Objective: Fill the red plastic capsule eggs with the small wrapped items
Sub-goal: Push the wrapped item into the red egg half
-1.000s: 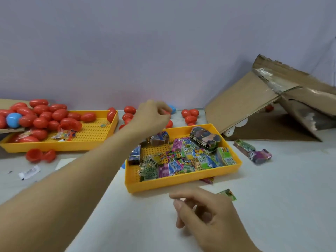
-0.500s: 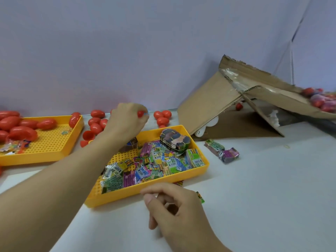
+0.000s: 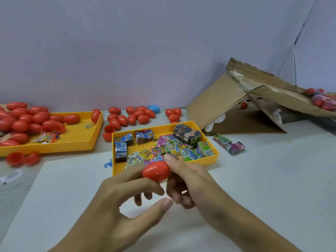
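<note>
While both hands pinch red capsule egg, shell looks light, smooth, slippery; grip opposite ends, pull apart.

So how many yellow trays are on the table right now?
2. One yellow tray sits at the left, holding red eggs. The other yellow tray is in the middle, just beyond the hands, holding the small wrapped items. None seems hidden.

I see open white table right of my hands; ahead, the yellow tray of wrapped packets blocks, with the collapsed cardboard box beyond.
</note>
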Demonstrator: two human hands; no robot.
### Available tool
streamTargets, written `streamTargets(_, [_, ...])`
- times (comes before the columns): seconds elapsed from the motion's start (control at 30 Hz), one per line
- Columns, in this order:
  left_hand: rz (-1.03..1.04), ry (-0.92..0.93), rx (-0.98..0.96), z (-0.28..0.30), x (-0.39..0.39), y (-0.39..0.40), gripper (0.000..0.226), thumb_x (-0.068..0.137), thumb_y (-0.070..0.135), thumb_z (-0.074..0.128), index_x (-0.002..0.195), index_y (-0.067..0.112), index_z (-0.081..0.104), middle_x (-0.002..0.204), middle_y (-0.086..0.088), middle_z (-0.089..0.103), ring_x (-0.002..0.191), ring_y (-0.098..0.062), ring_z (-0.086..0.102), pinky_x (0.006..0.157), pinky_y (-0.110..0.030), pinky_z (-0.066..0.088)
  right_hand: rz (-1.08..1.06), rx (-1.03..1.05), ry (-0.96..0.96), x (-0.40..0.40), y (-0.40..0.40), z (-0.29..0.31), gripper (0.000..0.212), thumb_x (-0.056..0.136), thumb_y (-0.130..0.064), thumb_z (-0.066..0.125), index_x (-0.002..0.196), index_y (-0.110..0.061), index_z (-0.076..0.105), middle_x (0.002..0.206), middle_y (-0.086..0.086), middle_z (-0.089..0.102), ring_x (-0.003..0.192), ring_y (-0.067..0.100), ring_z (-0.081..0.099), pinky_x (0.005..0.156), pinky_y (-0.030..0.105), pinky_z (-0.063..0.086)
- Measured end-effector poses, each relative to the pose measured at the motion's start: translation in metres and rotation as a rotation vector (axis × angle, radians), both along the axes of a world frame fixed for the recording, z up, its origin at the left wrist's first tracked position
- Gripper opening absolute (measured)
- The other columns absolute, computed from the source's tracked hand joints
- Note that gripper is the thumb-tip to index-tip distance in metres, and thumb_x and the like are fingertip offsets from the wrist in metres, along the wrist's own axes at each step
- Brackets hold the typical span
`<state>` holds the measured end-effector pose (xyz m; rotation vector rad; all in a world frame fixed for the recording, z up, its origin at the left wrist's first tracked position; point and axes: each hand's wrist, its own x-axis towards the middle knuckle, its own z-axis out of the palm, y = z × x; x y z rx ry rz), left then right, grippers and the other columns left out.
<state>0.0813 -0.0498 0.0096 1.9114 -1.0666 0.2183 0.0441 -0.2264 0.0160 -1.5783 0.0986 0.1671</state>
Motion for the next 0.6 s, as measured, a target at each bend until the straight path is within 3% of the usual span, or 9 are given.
streamTargets(0.07, [0.005, -0.019, 0.043, 0.003, -0.002, 0.006, 0.017, 0.081, 0.050, 0.069, 0.076, 0.034, 0.067, 0.087, 0.015, 0.062, 0.070, -0.006, 0.058, 0.056, -0.014, 0.044, -0.002, 0.023, -0.018, 0.001, 0.006, 0.002, 0.050, 0.095, -0.053, 0.046, 0.059, -0.020, 0.060, 0.052, -0.002, 0.050, 0.042, 0.008, 0.035, 0.044, 0.019, 0.031])
streamTargets(0.17, [0.077, -0.045, 0.112, -0.001, -0.001, 0.010, 0.032, 0.084, 0.058, 0.063, 0.073, 0.030, 0.056, 0.082, 0.016, 0.056, 0.070, -0.007, 0.053, 0.056, -0.015, 0.039, -0.071, -0.049, -0.151, 0.003, 0.013, -0.003, 0.029, 0.103, -0.027, 0.047, 0.093, -0.031, 0.073, 0.060, -0.004, 0.053, 0.048, 0.007, 0.042, 0.044, 0.017, 0.034])
streamTargets(0.3, [0.239, -0.191, 0.189, -0.009, 0.003, 0.006, 0.031, 0.096, 0.045, 0.046, 0.073, 0.025, 0.048, 0.072, 0.012, 0.044, 0.061, -0.010, 0.042, 0.048, -0.030, 0.042, -0.061, -0.098, -0.229, 0.004, 0.017, -0.013, 0.037, 0.098, -0.005, 0.050, 0.104, -0.032, 0.075, 0.068, -0.002, 0.066, 0.055, 0.012, 0.056, 0.044, 0.017, 0.040])
streamTargets(0.37, [0.291, -0.250, 0.197, -0.014, 0.002, 0.007, 0.027, 0.095, 0.041, 0.047, 0.075, 0.025, 0.039, 0.071, 0.014, 0.041, 0.060, -0.008, 0.037, 0.047, -0.028, 0.040, -0.026, 0.006, -0.150, 0.004, 0.016, -0.015, 0.032, 0.091, -0.015, 0.051, 0.104, -0.028, 0.076, 0.079, 0.004, 0.073, 0.063, 0.017, 0.067, 0.041, 0.024, 0.043])
streamTargets(0.43, [0.324, -0.259, 0.176, -0.018, -0.001, 0.008, 0.029, 0.090, 0.045, 0.053, 0.075, 0.021, 0.047, 0.070, 0.013, 0.045, 0.061, -0.008, 0.039, 0.049, -0.029, 0.041, -0.003, 0.036, -0.111, 0.003, 0.014, -0.016, 0.029, 0.088, -0.032, 0.053, 0.102, -0.024, 0.076, 0.087, 0.005, 0.075, 0.069, 0.018, 0.071, 0.041, 0.027, 0.046])
streamTargets(0.5, [0.349, -0.275, 0.129, -0.023, -0.003, 0.006, 0.036, 0.085, 0.047, 0.059, 0.076, 0.012, 0.057, 0.070, 0.008, 0.050, 0.063, -0.011, 0.043, 0.052, -0.031, 0.040, -0.008, -0.011, -0.116, 0.002, 0.013, -0.018, 0.028, 0.087, -0.046, 0.063, 0.099, -0.024, 0.075, 0.086, 0.000, 0.075, 0.068, 0.013, 0.070, 0.040, 0.027, 0.047])
streamTargets(0.6, [0.354, -0.333, 0.036, -0.029, -0.005, 0.002, 0.033, 0.080, 0.039, 0.074, 0.083, 0.012, 0.055, 0.075, 0.005, 0.057, 0.069, -0.009, 0.045, 0.059, -0.023, 0.042, -0.047, -0.053, -0.087, 0.003, 0.011, -0.020, 0.030, 0.081, -0.050, 0.068, 0.089, -0.023, 0.078, 0.076, -0.001, 0.072, 0.063, 0.010, 0.064, 0.037, 0.025, 0.045])
